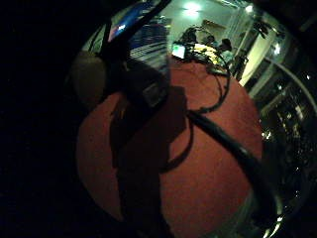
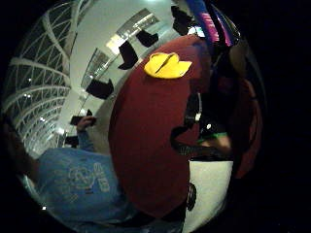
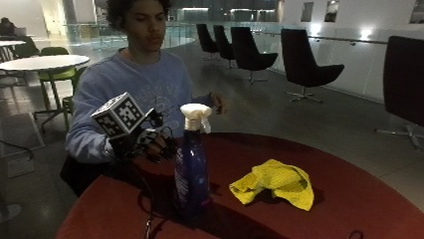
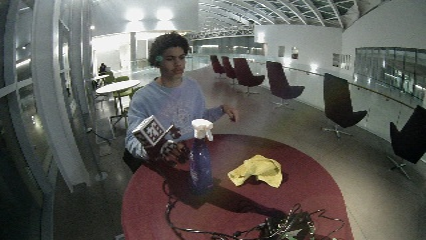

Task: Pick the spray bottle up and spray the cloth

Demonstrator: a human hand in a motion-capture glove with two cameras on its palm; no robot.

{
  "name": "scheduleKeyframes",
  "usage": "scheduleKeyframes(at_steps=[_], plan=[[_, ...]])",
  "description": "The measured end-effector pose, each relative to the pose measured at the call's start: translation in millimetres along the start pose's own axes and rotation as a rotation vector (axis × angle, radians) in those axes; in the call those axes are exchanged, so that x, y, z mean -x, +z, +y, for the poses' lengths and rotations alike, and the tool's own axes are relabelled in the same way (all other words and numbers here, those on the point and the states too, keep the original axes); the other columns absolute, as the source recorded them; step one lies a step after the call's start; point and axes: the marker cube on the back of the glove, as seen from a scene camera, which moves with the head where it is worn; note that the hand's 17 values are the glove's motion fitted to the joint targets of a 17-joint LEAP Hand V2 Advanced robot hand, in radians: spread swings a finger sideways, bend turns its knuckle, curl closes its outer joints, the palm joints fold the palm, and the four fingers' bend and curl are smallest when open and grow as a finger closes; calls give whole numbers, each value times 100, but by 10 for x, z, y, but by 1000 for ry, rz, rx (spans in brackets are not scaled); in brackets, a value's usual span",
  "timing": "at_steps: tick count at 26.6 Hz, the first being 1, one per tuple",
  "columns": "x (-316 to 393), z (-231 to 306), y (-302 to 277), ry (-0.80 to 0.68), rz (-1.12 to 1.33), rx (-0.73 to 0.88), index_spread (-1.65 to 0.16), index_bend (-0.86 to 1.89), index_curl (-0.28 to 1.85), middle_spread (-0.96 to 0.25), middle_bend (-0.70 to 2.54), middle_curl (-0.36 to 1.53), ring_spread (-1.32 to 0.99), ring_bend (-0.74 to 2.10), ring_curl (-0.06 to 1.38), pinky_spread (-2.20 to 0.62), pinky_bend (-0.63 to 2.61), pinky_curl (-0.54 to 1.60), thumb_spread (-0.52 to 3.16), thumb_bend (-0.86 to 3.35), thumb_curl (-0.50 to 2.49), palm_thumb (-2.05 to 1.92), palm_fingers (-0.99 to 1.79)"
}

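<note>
One spray bottle [image 3: 192, 169], blue with a white trigger head, stood upright on the round red table [image 3: 371, 199], near the seated person's edge. One yellow cloth [image 3: 275, 183], crumpled, lay well apart from it toward the table's middle. Gloved right hand [image 3: 156, 144] hovered just beside the bottle's neck, fingers loosely curled, gripping nothing. Bare left hand [image 3: 217, 103] raised behind the table. Black cables [image 4: 219, 230] trailed across the near side. Several black chairs [image 3: 305, 64] lined the wall behind.

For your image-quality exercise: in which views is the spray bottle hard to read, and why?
Little finger side palm view: spray bottle close and dark, its shadow across the red table. Outside view: bottle dim, white nozzle bright. Thumb side palm view: curved by the lens, yet the yellow cloth reads clearly.
</note>
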Motion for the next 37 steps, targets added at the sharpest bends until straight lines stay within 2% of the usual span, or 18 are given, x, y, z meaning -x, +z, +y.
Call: scheduleKeyframes(at_steps=[7, 12, 26, 37], plan=[[340, 151, 76, -21, 17, 97, -23, 21, 20, -3, 38, 20, -3, 41, 22, 12, 23, 16, 62, 40, 21, 67, 93], [401, 276, 147, -9, -1, 134, -28, 16, 24, -4, 36, 24, -2, 34, 24, 15, 23, 20, 80, 36, 25, 67, 85], [431, 256, 129, 27, -90, 110, -37, 7, 20, -3, 35, 32, 1, 36, 28, 19, 31, 28, 106, 26, 32, 65, 70], [312, 105, 13, 167, -643, -42, -39, 11, 20, -3, 33, 34, 2, 37, 30, 19, 34, 31, 112, 19, 36, 68, 66]])
